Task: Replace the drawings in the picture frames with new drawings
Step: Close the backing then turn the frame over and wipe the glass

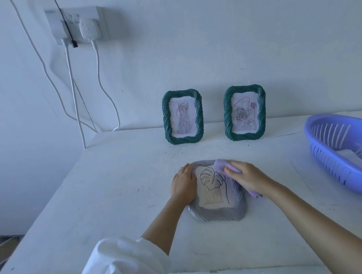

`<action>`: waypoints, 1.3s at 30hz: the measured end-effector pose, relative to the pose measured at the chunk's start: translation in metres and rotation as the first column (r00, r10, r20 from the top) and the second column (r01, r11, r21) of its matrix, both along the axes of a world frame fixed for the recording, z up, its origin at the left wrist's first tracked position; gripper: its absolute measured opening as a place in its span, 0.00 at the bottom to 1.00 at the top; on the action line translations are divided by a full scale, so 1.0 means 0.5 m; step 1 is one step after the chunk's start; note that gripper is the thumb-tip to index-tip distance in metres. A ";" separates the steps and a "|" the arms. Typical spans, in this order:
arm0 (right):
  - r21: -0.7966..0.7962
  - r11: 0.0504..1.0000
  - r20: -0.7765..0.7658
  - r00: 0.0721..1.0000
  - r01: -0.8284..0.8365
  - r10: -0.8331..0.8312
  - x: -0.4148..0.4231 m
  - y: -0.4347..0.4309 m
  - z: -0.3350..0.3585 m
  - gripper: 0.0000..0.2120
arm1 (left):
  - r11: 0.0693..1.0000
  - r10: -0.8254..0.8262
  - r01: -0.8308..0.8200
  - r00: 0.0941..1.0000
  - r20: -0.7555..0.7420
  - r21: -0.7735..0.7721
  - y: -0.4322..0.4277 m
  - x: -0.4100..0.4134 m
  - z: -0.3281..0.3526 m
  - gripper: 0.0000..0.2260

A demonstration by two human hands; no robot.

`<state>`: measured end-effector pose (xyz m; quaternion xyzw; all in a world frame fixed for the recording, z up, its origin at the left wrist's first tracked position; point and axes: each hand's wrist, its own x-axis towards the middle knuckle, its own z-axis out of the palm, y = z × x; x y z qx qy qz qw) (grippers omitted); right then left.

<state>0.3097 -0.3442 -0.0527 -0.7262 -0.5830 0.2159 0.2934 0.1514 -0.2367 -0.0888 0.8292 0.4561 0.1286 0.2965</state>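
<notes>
Under both hands, near the tabletop's [118, 188] front edge, lies a grey frame [219, 213] face up, with a leaf drawing [212, 185] showing in its window. The left hand [183, 183] lies flat and open on the frame's left rim, holding nothing. The right hand [246, 174] is closed around a lilac cloth [223, 164] pressed to the frame's upper right corner.

Beyond the hands, two green frames stand against the wall, one with a cat drawing [183, 119], one with a rose drawing [245, 114], both marked in red. A blue basket [354, 154] sits to the right.

Hard rubbing could shove the frame out from under the flat hand, or scuff the drawing if no glass covers it. Whether there is glass cannot be made out. The right hand hides the frame's right rim and most of the cloth.
</notes>
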 end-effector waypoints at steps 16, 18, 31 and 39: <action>0.022 0.998 -0.963 0.269 0.063 0.005 -0.145 0.072 0.052 0.30 | 0.925 0.255 0.053 0.647 0.718 -0.376 -0.080 -0.023 0.122 0.26; 0.012 0.998 -0.847 0.531 0.057 -0.020 -0.147 0.074 0.049 0.25 | 0.928 0.283 0.008 0.635 0.719 -0.373 -0.069 -0.050 0.123 0.22; -0.079 0.935 0.326 0.895 0.346 -0.304 -0.052 0.005 -0.073 0.23 | 0.899 0.434 -0.386 0.849 -0.302 0.209 0.078 -0.262 0.026 0.23; -0.067 0.936 0.344 0.888 0.347 -0.304 -0.057 0.001 -0.072 0.23 | 0.865 0.499 -0.448 0.815 -0.293 0.227 0.067 -0.239 0.035 0.25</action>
